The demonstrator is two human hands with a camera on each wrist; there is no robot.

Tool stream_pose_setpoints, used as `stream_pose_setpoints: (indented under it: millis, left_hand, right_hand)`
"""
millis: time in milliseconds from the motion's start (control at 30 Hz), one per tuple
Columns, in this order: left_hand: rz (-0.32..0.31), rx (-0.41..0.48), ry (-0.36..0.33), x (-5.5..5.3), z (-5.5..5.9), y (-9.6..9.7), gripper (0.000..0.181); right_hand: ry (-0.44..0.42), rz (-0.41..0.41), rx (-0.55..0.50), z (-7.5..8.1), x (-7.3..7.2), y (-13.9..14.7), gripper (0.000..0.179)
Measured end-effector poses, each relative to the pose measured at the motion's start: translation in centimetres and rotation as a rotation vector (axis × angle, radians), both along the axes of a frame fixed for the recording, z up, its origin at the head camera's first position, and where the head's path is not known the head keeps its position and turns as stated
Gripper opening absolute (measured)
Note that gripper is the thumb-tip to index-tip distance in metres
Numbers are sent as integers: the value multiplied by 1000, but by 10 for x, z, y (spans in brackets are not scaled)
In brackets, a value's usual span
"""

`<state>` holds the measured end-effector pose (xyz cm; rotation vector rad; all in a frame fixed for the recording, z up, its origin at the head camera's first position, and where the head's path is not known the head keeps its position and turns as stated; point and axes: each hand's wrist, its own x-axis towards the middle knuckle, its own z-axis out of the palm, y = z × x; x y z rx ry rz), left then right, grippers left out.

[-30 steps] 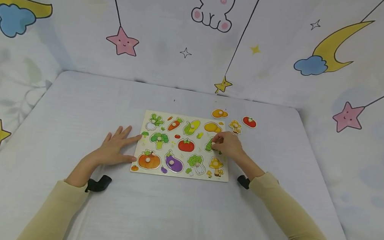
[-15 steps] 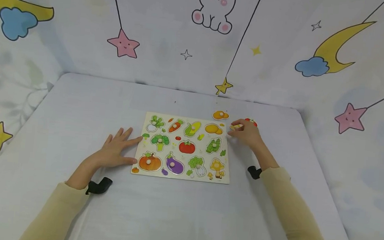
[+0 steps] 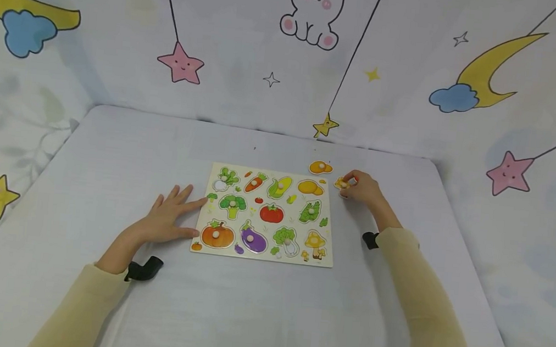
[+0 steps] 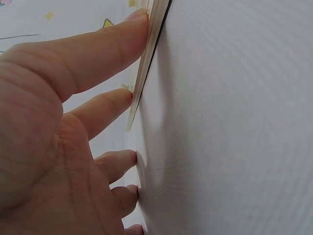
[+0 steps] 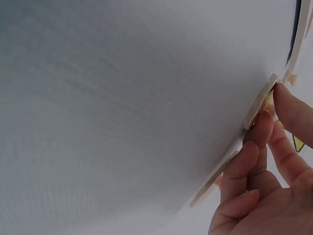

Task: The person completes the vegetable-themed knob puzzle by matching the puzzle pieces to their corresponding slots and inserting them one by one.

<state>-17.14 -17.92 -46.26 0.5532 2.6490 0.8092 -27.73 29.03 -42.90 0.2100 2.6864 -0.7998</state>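
Observation:
In the head view, my right hand (image 3: pixel 367 191) pinches a yellow mushroom puzzle piece (image 3: pixel 340 183) between thumb and fingers, low over the table right of the board. The right wrist view shows this thin wooden piece (image 5: pixel 259 105) edge-on and tilted. A pale vegetable peg board (image 3: pixel 219 251) lies flat, with pieces such as the pumpkin (image 3: pixel 225 236) and the green leafy piece (image 3: pixel 311 211) in it. My left hand (image 3: pixel 164 220) is spread, its thumb and index fingertips at the board's left edge (image 4: pixel 146 63). The board's printed mushroom spot (image 3: pixel 315 239) has no knob.
An orange potato-like piece (image 3: pixel 319 168) lies behind the board's back right corner. A red piece (image 3: pixel 356 179) is mostly hidden behind my right hand; another piece's edge (image 5: pixel 212 181) shows below my fingers. A white cloth (image 3: pixel 246 308) covers the table, with a patterned backdrop behind.
My right hand left the green leafy piece on the board, moved right and back, and took hold of the mushroom piece. My left hand has stayed at the board's edge.

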Motion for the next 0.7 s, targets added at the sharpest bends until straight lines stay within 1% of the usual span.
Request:
stream_pose_setpoints:
  millis: [167, 400, 500, 700]
  left_hand:
    - [2, -3, 5, 0, 1, -1, 75]
    - [3, 9, 6, 0, 1, -2, 76]
    - [4, 11, 7, 0, 0, -2, 77]
    - [9, 10, -10, 0, 1, 0, 77]
  right_hand:
    - [43, -11, 34, -1, -2, -2, 26]
    - [104, -21, 41, 1, -1, -6, 18]
    - [106, -41, 44, 2, 0, -6, 19]
    - [73, -85, 23, 4, 5, -8, 21]
